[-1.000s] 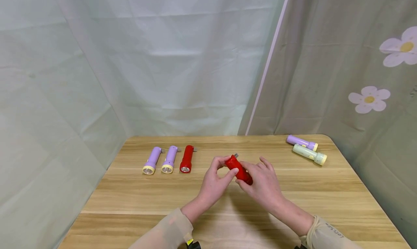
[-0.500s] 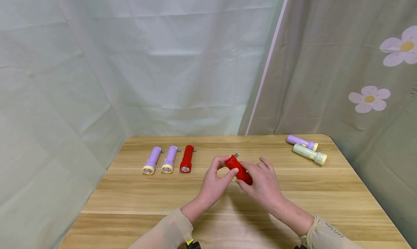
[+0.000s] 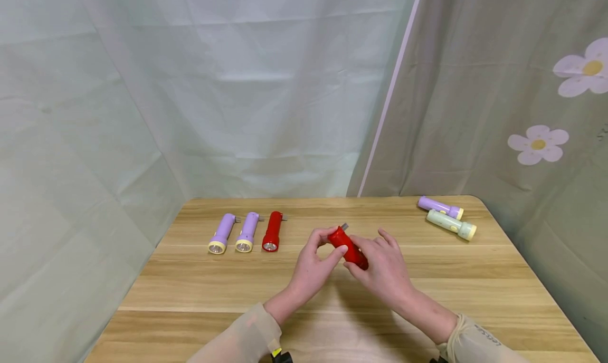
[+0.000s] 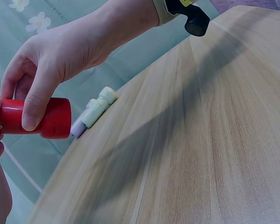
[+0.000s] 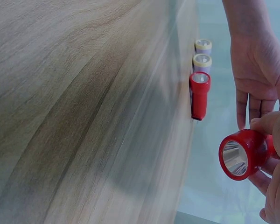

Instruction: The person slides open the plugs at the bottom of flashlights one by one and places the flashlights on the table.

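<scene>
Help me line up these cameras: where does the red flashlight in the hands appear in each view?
Head: the held red flashlight is just right of center, below mid-height.
Left wrist: the held red flashlight is at far left, about mid-height.
Right wrist: the held red flashlight is at right, below mid-height.
Shared landmark: wooden table.

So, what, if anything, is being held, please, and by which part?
A red flashlight: left hand grips near its metal tab, right hand near its lamp.

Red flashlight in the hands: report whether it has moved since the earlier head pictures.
No. In the head view, the held red flashlight shows no visible shift against the lying red flashlight.
</scene>
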The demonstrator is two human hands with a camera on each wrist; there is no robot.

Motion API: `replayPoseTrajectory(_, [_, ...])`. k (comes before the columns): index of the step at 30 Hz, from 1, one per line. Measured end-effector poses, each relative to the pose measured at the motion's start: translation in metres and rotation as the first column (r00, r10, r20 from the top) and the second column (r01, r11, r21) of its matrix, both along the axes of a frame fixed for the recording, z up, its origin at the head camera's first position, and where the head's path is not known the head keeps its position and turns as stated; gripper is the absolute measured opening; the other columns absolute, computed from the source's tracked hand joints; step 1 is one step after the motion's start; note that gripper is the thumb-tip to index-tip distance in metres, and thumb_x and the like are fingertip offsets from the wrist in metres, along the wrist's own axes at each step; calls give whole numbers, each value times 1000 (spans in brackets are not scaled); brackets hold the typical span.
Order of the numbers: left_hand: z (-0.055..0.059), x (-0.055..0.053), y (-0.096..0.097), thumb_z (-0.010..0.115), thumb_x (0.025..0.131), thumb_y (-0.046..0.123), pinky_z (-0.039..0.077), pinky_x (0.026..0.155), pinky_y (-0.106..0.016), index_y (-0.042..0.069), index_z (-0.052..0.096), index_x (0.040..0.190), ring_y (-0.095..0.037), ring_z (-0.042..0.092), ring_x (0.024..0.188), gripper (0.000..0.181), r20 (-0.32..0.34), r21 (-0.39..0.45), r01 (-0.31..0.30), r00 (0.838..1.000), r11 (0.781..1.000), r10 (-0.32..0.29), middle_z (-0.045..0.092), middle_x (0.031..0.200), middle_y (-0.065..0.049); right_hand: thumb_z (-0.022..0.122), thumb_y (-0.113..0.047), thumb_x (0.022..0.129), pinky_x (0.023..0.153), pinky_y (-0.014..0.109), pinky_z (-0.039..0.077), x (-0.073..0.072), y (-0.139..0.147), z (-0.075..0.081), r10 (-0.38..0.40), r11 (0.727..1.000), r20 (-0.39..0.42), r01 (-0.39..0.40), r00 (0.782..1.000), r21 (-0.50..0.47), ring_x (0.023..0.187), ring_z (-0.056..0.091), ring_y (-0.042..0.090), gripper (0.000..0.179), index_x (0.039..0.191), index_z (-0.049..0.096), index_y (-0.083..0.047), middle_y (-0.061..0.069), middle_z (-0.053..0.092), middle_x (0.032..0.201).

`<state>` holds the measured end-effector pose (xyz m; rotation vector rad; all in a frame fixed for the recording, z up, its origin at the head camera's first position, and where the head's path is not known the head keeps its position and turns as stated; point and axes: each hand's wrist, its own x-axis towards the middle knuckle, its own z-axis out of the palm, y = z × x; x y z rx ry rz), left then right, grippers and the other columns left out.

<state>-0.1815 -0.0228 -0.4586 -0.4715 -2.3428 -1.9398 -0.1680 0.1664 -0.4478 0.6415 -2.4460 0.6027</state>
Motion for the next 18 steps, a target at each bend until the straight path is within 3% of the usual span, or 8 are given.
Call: replayPoseTrajectory(18, [0,0,0,73,95,41,50,95,-49,39,55,136,-19,53,124,44,-13,-7,2,1000,1000,-2,61,131,16,94,-23,73,114,54,31,0,0,0,3,1000,1,-3,1000,-1,82,66,21,55,122,72,-10,1,76,102])
